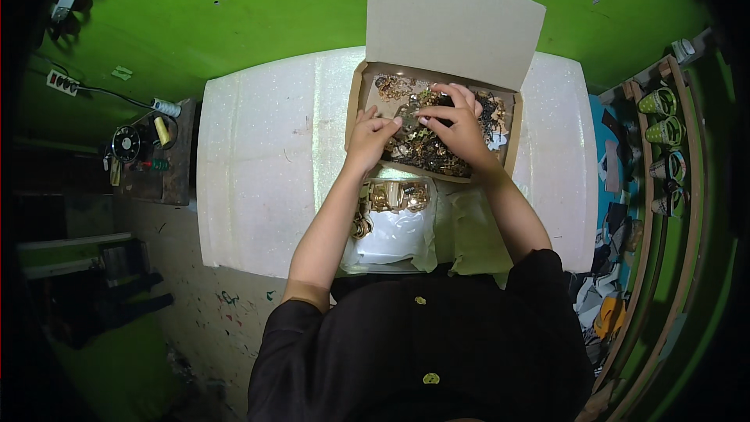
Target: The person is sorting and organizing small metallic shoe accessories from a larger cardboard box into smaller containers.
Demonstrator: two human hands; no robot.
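Both my hands are inside an open cardboard box (515,129) whose lid (453,23) stands up at the far side. A tangled heap of small gold and black metal fittings (430,152), some like chains, fills much of the box. My left hand (372,139) pinches with thumb and forefinger at the heap's left side. Close beside it, my right hand (459,126) also pinches, its other fingers curled over the pieces. Whatever small thing sits between the fingertips is too small to name. Nearer me lies a clear plastic tray (431,254), with gold metal fittings (398,195) along its far end.
A dull green sheet (479,238) lies beside the tray on the glittery white tabletop (258,156). At right stands a wooden rack with sandals (662,131), near scrap pieces (605,297). At left, thread spools (162,129) rest on a dark stand by a power strip (62,83).
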